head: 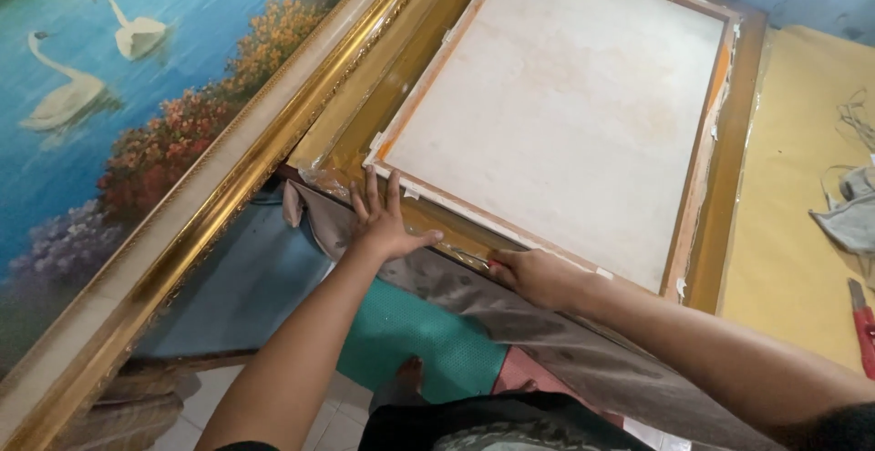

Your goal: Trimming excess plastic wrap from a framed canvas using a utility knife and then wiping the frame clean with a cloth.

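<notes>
We take the face-down frame (725,223) as our landmark: gold moulding, back side up, pale canvas back (556,114) set inside it.

Our left hand (383,223) lies flat on the frame's near rail, close to its near-left corner. Fingers spread and straight, palm down, gripping nothing. Fingertips just reach the canvas edge.

Our right hand (538,278) sits further along the same near rail, to the right of the left hand. Fingers curled in and closed; something small and reddish shows at the fingertips against the rail, but we cannot tell what it is or whether it is held.

The frame rests on a grey-brown cloth (547,333) that hangs off below its near rail. Under that cloth, nearer us, a teal textured mat (428,342).

Left of the frame, touching or just beside its left rail: a large gilt-framed painting (118,114), blue water, two white swans, flowering bushes, leaning at an angle.

Right of the frame: yellow-brown paper sheet (802,260) covering the surface. On it, well apart from the frame, a grey rag (852,219) and a red-handled tool (863,323) at the edge of view.
</notes>
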